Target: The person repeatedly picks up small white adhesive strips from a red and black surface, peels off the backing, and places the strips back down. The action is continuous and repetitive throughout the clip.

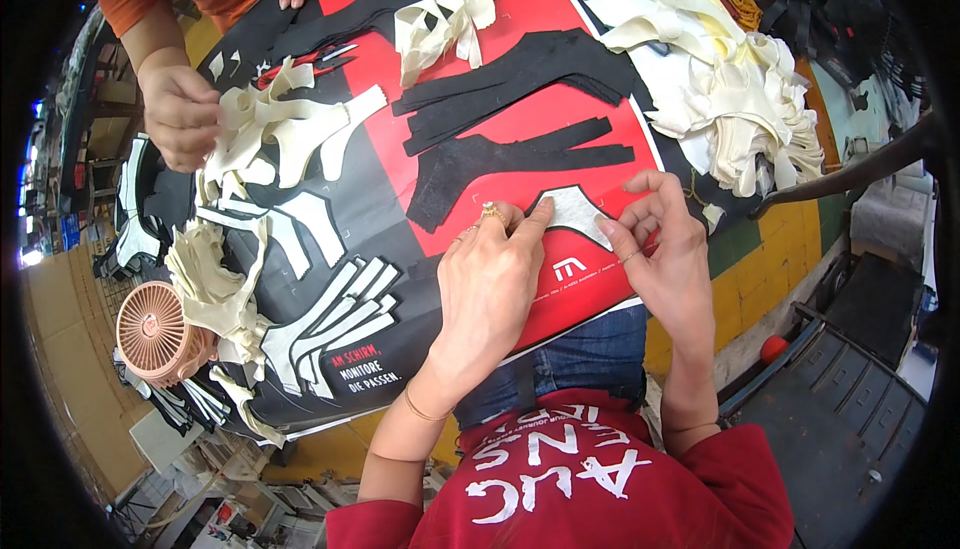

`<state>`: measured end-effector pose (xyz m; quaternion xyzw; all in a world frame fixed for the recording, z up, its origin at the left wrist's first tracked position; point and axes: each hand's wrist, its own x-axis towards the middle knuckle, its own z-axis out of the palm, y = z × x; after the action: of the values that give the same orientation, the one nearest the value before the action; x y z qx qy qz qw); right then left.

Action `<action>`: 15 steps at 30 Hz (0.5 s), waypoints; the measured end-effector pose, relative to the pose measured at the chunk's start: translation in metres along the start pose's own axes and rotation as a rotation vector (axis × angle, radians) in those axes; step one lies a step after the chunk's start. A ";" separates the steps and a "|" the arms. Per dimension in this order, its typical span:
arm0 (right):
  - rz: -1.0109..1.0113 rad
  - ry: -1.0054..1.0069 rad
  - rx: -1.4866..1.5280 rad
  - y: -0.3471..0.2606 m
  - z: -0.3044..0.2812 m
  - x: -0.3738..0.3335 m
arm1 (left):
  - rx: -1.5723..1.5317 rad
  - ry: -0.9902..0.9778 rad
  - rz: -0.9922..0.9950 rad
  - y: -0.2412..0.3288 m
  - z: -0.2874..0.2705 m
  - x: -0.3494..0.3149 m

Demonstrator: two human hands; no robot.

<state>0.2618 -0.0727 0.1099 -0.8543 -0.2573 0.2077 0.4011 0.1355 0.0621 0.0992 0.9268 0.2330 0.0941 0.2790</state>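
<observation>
A grey-white cut fabric piece (pixel 574 213) with a black edge lies between my two hands on the red part of the mat. My left hand (pixel 488 279), fingers bent, presses the left end of this piece with thumb and index finger. My right hand (pixel 662 249) pinches the piece's right end, thumb against the fingers. Just beyond it are a black fabric cutout (pixel 500 164) with split strips and a stack of black cutouts (pixel 520 84). My fingers partly cover the ends of the piece.
Across the table at the left, another person's hand (pixel 180 114) is by cream fabric pieces (pixel 300 129). Scissors (pixel 310 64) lie near it. A pink fan (pixel 155 332) stands at the left edge, near black-edged white pieces (pixel 330 324). Cream pieces (pixel 745 114) are heaped at right.
</observation>
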 end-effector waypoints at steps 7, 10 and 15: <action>-0.324 0.314 -0.492 0.015 0.017 -0.015 | 0.002 0.008 0.000 0.001 -0.001 0.001; -0.555 0.414 -0.564 0.021 0.022 -0.019 | -0.002 0.004 0.001 0.000 0.000 0.001; -0.590 -0.141 -0.640 0.016 0.024 -0.030 | -0.038 0.016 -0.020 0.000 -0.002 0.002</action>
<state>0.2292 -0.0861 0.0875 -0.8092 -0.5683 0.0519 0.1397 0.1370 0.0640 0.1008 0.9182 0.2423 0.1030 0.2959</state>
